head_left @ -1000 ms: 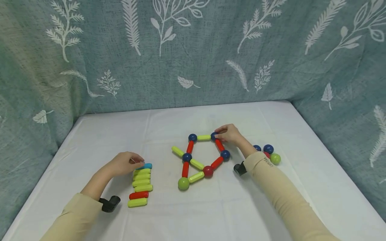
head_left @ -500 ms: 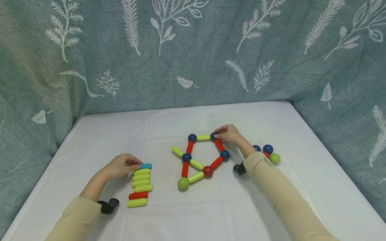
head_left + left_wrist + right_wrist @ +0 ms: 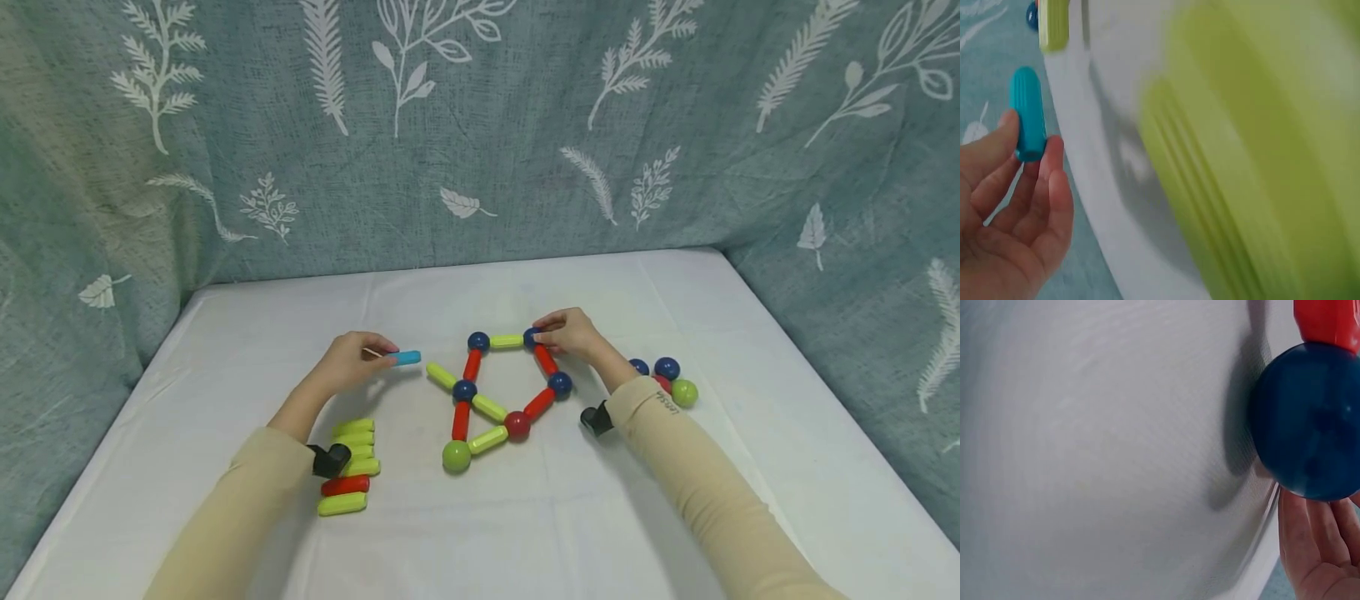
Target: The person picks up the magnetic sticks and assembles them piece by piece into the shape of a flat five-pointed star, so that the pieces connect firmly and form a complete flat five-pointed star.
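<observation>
My left hand [image 3: 352,360] pinches a light blue rod [image 3: 407,357] by one end between thumb and fingers, held above the table. In the left wrist view the blue rod [image 3: 1027,115] points away from the fingertips. Just right of it lies the free end of a lime green rod [image 3: 441,376], joined to a dark blue ball [image 3: 464,391]. That ball belongs to a flat frame of red and green rods and balls. At its far right corner, my right hand [image 3: 572,333] grips another dark blue ball [image 3: 530,337], partly hidden by the fingers.
Several loose green rods and a red rod [image 3: 345,485] lie in a column below the left forearm, partly covered by it. Loose balls, including a green ball [image 3: 684,393], sit beside the right forearm. A patterned curtain [image 3: 480,167] hangs behind the table.
My left hand has lifted the blue rod off the top of the column and carried it up and right toward the frame. The right hand has stayed on its ball.
</observation>
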Demonstrator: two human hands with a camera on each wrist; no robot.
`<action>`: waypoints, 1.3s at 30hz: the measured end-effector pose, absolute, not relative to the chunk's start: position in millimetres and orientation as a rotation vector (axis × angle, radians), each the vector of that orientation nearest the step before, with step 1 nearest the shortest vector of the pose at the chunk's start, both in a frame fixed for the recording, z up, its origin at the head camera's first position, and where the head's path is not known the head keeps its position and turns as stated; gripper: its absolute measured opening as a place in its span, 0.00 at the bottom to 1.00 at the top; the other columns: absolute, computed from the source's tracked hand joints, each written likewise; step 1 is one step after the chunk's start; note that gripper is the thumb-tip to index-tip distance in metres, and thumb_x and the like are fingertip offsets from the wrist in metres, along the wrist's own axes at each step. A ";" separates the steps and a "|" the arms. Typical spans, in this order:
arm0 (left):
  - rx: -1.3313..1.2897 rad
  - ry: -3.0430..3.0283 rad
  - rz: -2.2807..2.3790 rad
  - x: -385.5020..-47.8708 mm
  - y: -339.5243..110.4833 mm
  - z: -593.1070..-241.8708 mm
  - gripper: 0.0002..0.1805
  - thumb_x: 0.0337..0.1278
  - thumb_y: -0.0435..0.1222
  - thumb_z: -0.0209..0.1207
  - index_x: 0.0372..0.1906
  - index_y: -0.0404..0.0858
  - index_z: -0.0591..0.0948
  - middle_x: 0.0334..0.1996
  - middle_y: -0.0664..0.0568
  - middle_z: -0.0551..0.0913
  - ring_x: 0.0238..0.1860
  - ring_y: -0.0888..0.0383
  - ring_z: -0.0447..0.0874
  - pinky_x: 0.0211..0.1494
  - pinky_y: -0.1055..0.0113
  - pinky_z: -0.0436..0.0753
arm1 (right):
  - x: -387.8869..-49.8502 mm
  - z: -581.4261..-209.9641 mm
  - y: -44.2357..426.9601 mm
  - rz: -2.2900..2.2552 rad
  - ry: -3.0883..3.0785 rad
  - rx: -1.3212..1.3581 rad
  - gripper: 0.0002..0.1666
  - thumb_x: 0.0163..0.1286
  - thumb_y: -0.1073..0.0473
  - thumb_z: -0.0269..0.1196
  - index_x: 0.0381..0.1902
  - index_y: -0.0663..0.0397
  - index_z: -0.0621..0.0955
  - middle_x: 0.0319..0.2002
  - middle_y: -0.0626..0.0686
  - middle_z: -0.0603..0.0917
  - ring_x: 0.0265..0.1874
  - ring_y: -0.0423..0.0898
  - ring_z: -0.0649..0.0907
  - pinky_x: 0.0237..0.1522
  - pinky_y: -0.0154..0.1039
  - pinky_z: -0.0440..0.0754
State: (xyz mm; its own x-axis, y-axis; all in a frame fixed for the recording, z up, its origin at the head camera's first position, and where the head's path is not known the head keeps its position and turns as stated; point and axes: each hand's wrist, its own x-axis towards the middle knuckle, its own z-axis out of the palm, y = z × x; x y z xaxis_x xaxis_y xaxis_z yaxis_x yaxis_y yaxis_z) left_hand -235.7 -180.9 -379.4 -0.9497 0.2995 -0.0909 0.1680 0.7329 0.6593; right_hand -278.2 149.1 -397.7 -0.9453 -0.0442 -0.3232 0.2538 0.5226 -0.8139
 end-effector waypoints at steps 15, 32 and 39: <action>0.162 2.737 1.095 -264.9 -115.1 -396.0 0.12 0.57 0.34 0.59 0.43 0.31 0.81 0.40 0.41 0.81 0.44 0.48 0.77 0.45 0.61 0.77 | -279.5 -395.2 144.9 -1.396 2.452 0.176 0.17 0.62 0.64 0.62 0.50 0.60 0.79 0.46 0.60 0.80 0.36 0.45 0.79 0.36 0.32 0.79; 0.252 2.717 0.991 -254.3 -118.9 -390.1 0.22 0.62 0.42 0.53 0.55 0.30 0.75 0.52 0.39 0.76 0.53 0.45 0.73 0.54 0.55 0.73 | -279.4 -396.2 146.6 -1.399 2.454 0.158 0.18 0.62 0.64 0.61 0.51 0.60 0.78 0.46 0.60 0.79 0.37 0.46 0.78 0.37 0.33 0.79; 0.326 2.685 1.174 -222.3 -118.5 -382.3 0.22 0.59 0.42 0.57 0.55 0.34 0.75 0.53 0.41 0.75 0.55 0.45 0.72 0.54 0.54 0.73 | -278.8 -395.3 149.3 -1.408 2.434 0.183 0.18 0.62 0.64 0.61 0.51 0.60 0.78 0.46 0.60 0.79 0.36 0.46 0.79 0.37 0.33 0.79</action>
State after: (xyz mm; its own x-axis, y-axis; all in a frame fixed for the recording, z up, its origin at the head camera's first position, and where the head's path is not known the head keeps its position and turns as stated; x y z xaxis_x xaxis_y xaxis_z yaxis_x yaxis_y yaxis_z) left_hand -222.3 -118.5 -382.3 -0.9573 0.2757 -0.0876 0.1230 0.6619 0.7394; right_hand -278.8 149.3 -395.3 -0.9399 -0.0494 -0.3379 0.2683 0.5053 -0.8202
